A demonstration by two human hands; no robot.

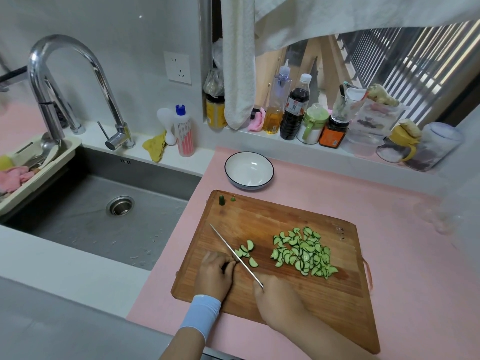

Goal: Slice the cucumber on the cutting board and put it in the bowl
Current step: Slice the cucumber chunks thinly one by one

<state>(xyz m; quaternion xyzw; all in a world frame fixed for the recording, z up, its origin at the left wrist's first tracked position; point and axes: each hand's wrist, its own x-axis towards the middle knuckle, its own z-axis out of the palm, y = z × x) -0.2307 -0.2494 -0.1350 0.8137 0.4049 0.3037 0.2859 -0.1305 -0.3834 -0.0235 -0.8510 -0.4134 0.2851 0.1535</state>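
Drying rack [70, 142]: set far left of the cutting board [259, 216], across the sink's left edge; utensils and a pink cloth are held in it.
Faucet [65, 45]: a chrome arch, mounted behind the sink, up and left of the cutting board.
Sink [78, 229]: a steel basin sunk into the bench [389, 255] just left of the cutting board.
Yellow cloth [155, 148]: laid on the ledge behind the sink, beyond the cutting board's far left corner.
Blue-capped bottle [184, 133]: stood upright just beside the yellow cloth, on the side nearer the cutting board.
Cucumber ends [221, 200]: two dark green stubs, left at the cutting board's far left corner.
Left hand [214, 274]: placed on the cutting board's near left part; the fingers are curled with their tips against the blade's left side, and it cannot be told whether any cucumber is held under them.
Knife [235, 254]: angled across the cutting board's left half, tip pointed away.
Loose slices [246, 249]: a few half-moons, scattered by the blade, right of the left hand.
Bowl [249, 170]: white with a dark rim, set just beyond the cutting board's far edge; no cucumber is seen in it.
Right hand [280, 297]: held over the cutting board's near edge; the fingers are wrapped round the knife's handle, which is hidden by them.
Cucumber slices [304, 253]: heaped in a pile on the cutting board's right half, well apart from the bowl.
Dark sauce bottle [294, 110]: lined up with other jars on the sill beyond the cutting board.
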